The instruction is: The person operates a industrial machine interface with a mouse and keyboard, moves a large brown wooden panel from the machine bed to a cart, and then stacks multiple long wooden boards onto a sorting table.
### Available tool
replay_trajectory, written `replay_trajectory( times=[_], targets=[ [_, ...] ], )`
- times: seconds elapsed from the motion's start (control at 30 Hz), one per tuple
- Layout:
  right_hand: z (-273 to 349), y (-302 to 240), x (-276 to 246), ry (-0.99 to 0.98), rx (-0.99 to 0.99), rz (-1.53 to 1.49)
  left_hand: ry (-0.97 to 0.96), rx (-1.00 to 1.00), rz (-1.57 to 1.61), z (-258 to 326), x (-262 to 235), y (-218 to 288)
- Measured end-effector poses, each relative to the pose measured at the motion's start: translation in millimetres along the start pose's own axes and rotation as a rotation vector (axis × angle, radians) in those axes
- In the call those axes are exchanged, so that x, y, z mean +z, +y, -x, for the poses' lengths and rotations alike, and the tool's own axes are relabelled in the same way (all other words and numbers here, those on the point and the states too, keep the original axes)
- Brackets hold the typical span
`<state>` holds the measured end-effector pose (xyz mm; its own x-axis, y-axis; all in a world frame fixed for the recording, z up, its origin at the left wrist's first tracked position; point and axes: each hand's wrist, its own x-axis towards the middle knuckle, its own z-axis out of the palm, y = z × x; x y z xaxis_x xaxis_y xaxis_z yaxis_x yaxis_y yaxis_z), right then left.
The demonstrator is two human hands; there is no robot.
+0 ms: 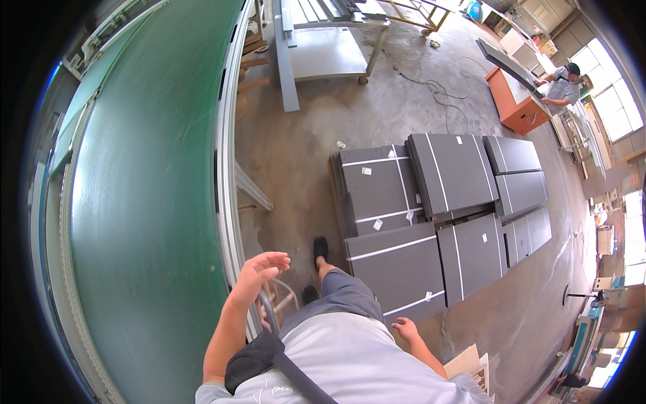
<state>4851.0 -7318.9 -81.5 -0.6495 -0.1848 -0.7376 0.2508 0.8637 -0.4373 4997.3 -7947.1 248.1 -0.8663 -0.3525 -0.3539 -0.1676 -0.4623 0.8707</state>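
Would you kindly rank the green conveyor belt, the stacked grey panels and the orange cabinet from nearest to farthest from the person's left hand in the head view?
1. Green conveyor belt: just left of the raised, open left hand.
2. Stacked grey panels: on the floor to the right.
3. Orange cabinet: far upper right, beside a co-worker.

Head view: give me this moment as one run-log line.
left hand: open, empty, raised by green conveyor belt | right hand: empty, low by hip | dark grey panels: stacked on floor | coworker: at orange bench
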Motion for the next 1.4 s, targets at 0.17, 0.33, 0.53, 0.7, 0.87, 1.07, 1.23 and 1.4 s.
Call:
replay_trajectory(
  times=[0.17,0.33,0.53,0.7,0.87,1.07,1.23,1.4],
  targets=[
    [-56.1,-57.4,-24.9,-0.03,0.239,-0.314,0.008,-0.027,-0.033,-116.4,-30.7,32.3],
    [-109.8,-197.4,-87.6,0.058,0.405,-0.421,-0.088,-0.134,-0.168,-245.4,-30.3,87.8],
    [-231.5,-375.9,-179.4,0.208,-0.132,-0.167,-0.438,0.296,-1.04,-426.8,54.9,268.2],
    [-231.8,-603.8,-275.3,0.271,-0.198,-0.308,-0.706,0.307,-1.01,-564.8,80.9,317.8],
    [-297.4,-719.3,-312.9,0.23,-0.327,-0.48,-1.0,0.233,-1.148,-720.1,98.5,335.7],
    [-417.7,-952.0,-406.2,0.148,-0.608,-0.409,-1.228,0.04,-1.21,-924.4,122.2,371.9],
    [-560.4,-976.5,-450.9,0.154,-0.399,-0.42,-1.023,0.142,-1.079,-1064.8,134.8,432.6],
    [-645.7,-842.4,-380.1,0.089,0.15,-0.917,-0.895,-0.025,-1.079,-1175.7,166.1,497.5]
  ],
)
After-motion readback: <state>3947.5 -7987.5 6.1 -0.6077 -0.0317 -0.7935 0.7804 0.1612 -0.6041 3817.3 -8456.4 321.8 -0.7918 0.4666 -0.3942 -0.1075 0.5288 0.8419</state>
